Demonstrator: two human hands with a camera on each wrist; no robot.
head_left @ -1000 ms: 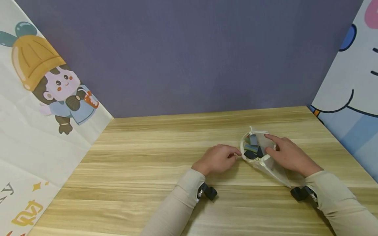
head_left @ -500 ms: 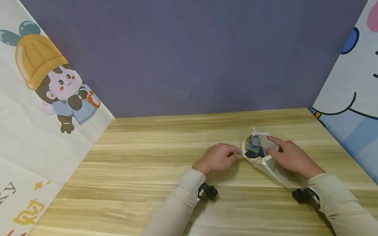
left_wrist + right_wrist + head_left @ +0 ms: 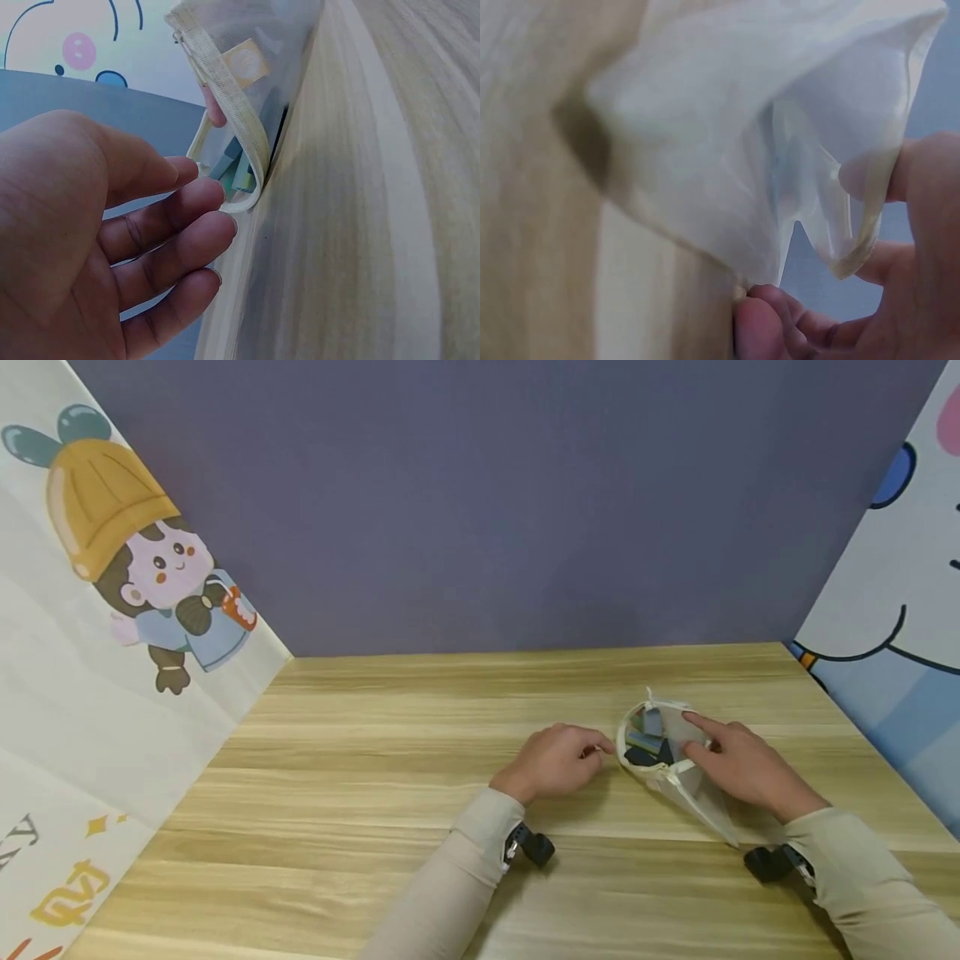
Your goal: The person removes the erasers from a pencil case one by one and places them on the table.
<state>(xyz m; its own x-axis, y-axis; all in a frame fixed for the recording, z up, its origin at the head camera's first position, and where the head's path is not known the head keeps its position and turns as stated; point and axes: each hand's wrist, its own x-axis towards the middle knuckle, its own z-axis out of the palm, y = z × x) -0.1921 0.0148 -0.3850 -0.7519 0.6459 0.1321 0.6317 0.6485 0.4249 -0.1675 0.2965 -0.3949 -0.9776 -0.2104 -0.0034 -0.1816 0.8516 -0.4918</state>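
Note:
A pale translucent zip pouch (image 3: 697, 793) lies on the table with its mouth spread wide. Inside its mouth sit several small pieces: a grey-blue block (image 3: 652, 722), a dark piece (image 3: 642, 757) and a greenish strip, their kind unclear. At the left rim, my left hand (image 3: 555, 762) pinches the edge between thumb and index finger; its other fingers are loosely curled in the left wrist view. My right hand (image 3: 742, 766) grips the opposite side, and one fingertip shows through the thin fabric in the right wrist view. The pouch's lower contents are hidden.
The wood-grain table (image 3: 360, 827) ends at a dark purple-grey back wall (image 3: 480, 510). Printed cartoon panels stand on the left (image 3: 172, 568) and right. Each wrist wears a small black camera, the left camera (image 3: 536, 849) and the right camera (image 3: 768, 863).
The head view has tilted slightly. Both hands stay at the pouch's rim, and the pouch and its contents look the same.

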